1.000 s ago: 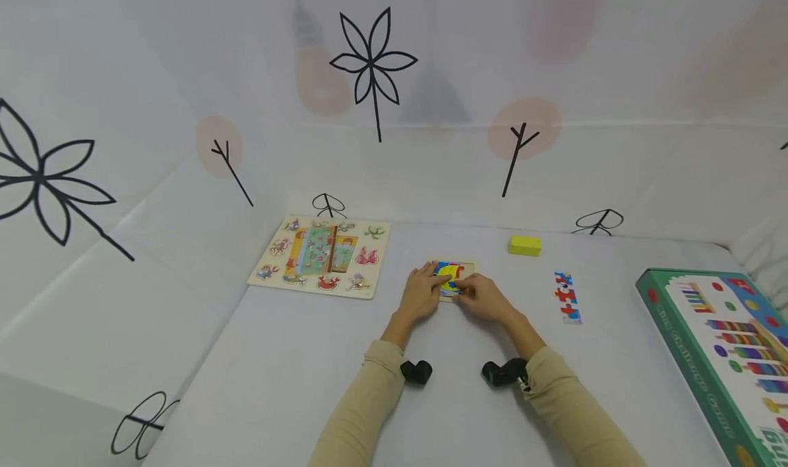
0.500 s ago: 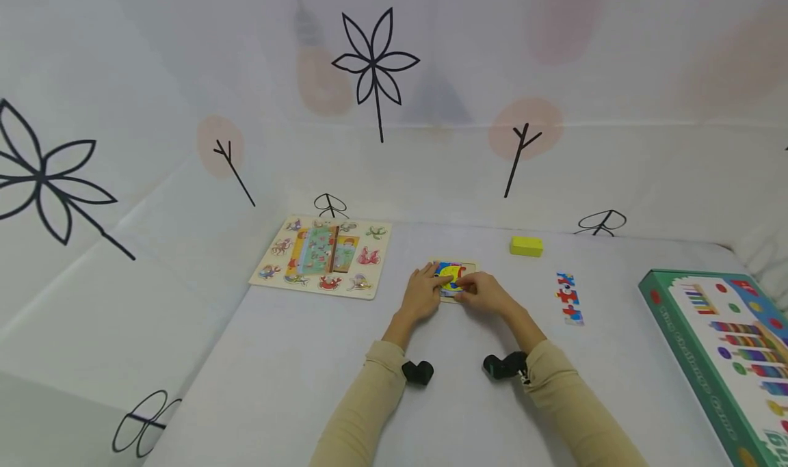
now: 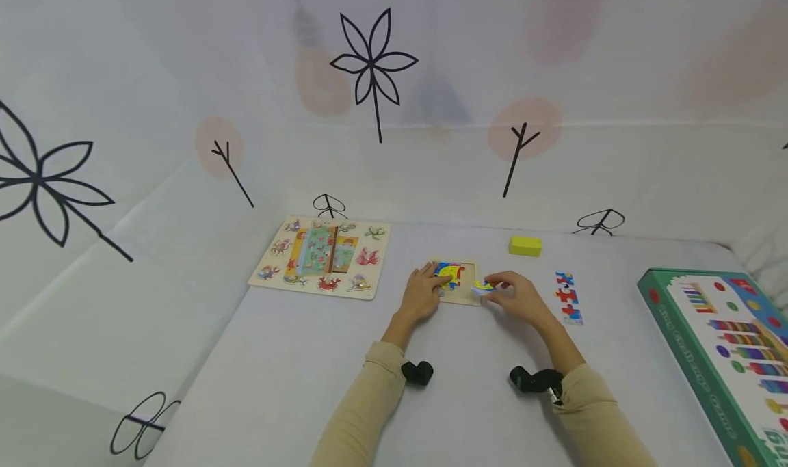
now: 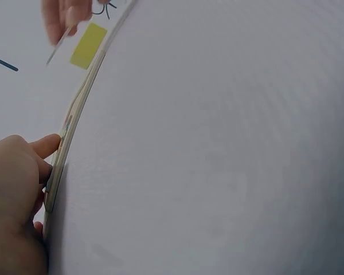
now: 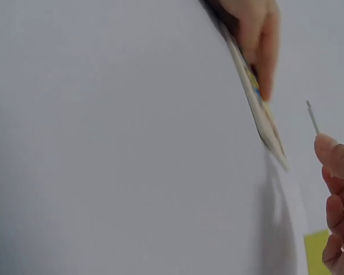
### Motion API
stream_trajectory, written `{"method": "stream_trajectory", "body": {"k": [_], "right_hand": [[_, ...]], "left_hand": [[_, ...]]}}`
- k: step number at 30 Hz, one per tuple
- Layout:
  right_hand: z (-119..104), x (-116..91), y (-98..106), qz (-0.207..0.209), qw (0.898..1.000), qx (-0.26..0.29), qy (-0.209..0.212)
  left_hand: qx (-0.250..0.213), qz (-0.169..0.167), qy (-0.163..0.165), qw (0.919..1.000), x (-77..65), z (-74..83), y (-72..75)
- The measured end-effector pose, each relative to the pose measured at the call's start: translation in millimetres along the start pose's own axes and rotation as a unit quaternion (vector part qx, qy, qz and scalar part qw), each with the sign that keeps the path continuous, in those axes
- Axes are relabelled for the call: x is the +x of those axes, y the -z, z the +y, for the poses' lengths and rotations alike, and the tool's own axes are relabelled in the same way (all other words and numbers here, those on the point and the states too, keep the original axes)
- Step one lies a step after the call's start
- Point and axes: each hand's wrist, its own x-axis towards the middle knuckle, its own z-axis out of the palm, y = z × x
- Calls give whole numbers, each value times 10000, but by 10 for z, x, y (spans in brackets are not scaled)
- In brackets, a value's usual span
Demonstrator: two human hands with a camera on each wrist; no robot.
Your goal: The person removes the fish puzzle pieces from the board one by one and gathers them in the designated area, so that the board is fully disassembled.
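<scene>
A small wooden puzzle board [image 3: 469, 273] lies mid-table with a blue, red and yellow picture in its left part and bare wood on its right side. On its left side rests my left hand [image 3: 421, 295], fingers stretched along the edge and thumb over the picture. My right hand [image 3: 520, 298] pinches a thin puzzle piece [image 3: 483, 288], yellow, blue and pale, at the board's right edge. In the right wrist view this puzzle piece [image 5: 313, 118] shows edge-on between thumb and fingers, raised off the board [image 5: 258, 117].
A strip of red and blue puzzle pieces [image 3: 568, 297] lies to the right, with a yellow block [image 3: 525, 246] behind. At back left is a larger sea-animal board [image 3: 310, 286] with flat cards on it. A green game box [image 3: 683, 364] stands at the right edge.
My right hand has lifted the puzzle piece off the board and moved right with it, baring wood in the board's right part. The left hand has stayed in place.
</scene>
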Motion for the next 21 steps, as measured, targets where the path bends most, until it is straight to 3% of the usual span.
{"method": "stream_trajectory", "body": {"k": [5,10,21], "right_hand": [[155,-199,250,124,9992,-252,-272],[283,-363,429,391,9983,-425,11],[472,-506,567,369,9902,-1238,-522]], "left_hand": [[112,36,-33,9999,10,-1,-7],[46,19,17,10000,2,4,5],[-10,-74,119,9999,-6,22,-1]]}}
